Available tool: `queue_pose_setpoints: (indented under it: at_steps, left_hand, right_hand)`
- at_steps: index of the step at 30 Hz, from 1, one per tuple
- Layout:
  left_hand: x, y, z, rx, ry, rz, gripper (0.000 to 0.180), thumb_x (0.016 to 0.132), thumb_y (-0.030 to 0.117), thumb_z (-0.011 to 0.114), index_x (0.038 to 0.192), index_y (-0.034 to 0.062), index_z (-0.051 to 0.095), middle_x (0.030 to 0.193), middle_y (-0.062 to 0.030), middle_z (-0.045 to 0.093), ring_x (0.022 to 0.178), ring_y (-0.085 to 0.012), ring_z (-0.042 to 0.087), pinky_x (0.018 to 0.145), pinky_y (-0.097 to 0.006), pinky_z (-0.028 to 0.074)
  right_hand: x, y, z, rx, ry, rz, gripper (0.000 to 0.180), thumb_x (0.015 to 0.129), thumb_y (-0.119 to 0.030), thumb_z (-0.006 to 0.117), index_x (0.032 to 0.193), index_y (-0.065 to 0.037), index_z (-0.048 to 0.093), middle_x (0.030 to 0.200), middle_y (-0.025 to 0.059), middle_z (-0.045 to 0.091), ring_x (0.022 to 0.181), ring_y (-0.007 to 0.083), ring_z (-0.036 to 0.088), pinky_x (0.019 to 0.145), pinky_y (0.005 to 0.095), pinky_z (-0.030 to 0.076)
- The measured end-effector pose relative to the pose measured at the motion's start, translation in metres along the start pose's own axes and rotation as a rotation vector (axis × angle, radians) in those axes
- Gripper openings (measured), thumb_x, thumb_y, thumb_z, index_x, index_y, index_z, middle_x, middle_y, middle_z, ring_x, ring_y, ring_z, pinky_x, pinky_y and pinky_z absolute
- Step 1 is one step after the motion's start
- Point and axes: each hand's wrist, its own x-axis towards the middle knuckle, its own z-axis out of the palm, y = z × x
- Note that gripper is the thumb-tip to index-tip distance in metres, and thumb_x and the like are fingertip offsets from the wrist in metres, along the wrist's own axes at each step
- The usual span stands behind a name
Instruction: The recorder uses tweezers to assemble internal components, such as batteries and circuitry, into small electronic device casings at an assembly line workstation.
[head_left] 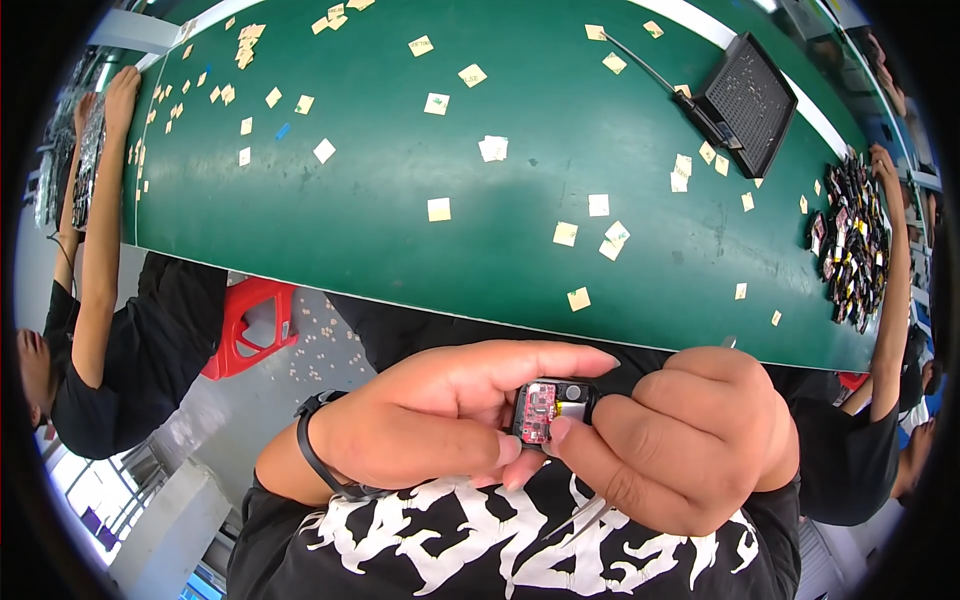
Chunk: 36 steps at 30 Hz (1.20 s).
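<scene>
Close to my body, my left hand (pixel 430 400) cradles a small open black device housing, its fingers and thumb closed around the edges. Inside the housing sit a red circuit board (pixel 538 412), a silver block (pixel 571 410) and a round part at the upper corner. My right hand (pixel 700 440) is closed, with thumb and forefinger touching the device's right side by the silver block. Metal tweezers (pixel 583 518) are tucked in that same hand; their slim prongs stick out below the fingers and the other end shows above the knuckles.
Many small cream paper squares (pixel 439 209) lie scattered over the green table (pixel 380 220). A black tray (pixel 765 95) holds tiny parts, beside a thin-shafted tool (pixel 650 70). Small electronic assemblies (pixel 855 250) are heaped at right. Co-workers sit on both sides; a red stool (pixel 235 325) stands left.
</scene>
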Motion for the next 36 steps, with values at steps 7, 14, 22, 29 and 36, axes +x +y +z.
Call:
queue_pose_setpoints:
  at_steps: [7,14,22,29,36]
  left_hand:
    - [0.002,-0.003,0.0,-0.04,0.0,0.044,0.072,0.085,-0.011,0.048,0.155,-0.0152,0.029,0.096,-0.0115,0.062,0.076,-0.0138,0.059,0.061,-0.025,0.043]
    - [0.004,-0.004,0.0,-0.052,0.036,0.054,0.07,0.088,-0.01,0.047,0.155,-0.0141,0.028,0.091,-0.012,0.062,0.07,-0.0142,0.058,0.061,-0.026,0.042]
    - [0.007,-0.019,-0.019,-0.214,-0.147,0.119,0.069,0.092,-0.01,0.05,0.157,-0.0129,0.026,0.117,-0.0244,0.063,0.07,-0.0164,0.057,0.059,-0.029,0.044]
    - [0.007,-0.014,-0.017,-0.241,-0.099,0.108,0.07,0.093,-0.01,0.051,0.158,-0.0125,0.023,0.146,-0.0387,0.048,0.069,-0.0161,0.056,0.063,-0.028,0.049]
    - [0.009,-0.014,-0.021,-0.289,-0.183,0.13,0.071,0.094,-0.008,0.05,0.158,-0.0124,0.02,0.137,-0.0484,0.05,0.067,-0.0139,0.053,0.066,-0.026,0.048]
  right_hand:
    - [0.0,-0.002,-0.001,-0.038,-0.019,0.008,0.04,0.055,-0.014,0.073,0.092,0.001,0.075,0.076,0.0037,0.06,0.057,0.0124,0.051,0.045,0.025,0.033]
    - [0.002,-0.001,0.0,-0.045,-0.026,0.02,0.038,0.056,-0.013,0.073,0.091,0.001,0.074,0.076,0.004,0.06,0.056,0.0127,0.052,0.045,0.0255,0.033]
    - [0.007,0.006,-0.008,0.25,-0.052,0.249,0.03,0.065,-0.013,0.086,0.09,-0.002,0.074,0.076,0.0052,0.063,0.058,0.0161,0.059,0.048,0.0284,0.042]
    - [0.003,0.005,-0.033,0.389,-0.07,0.566,0.041,0.075,-0.007,0.088,0.109,0.005,0.07,0.089,0.0119,0.071,0.073,0.0218,0.067,0.063,0.0321,0.052]
    - [-0.006,-0.006,-0.047,0.168,-0.063,0.473,0.03,0.074,0.004,0.072,0.103,0.008,0.07,0.086,0.0147,0.073,0.065,0.0232,0.065,0.057,0.0319,0.049]
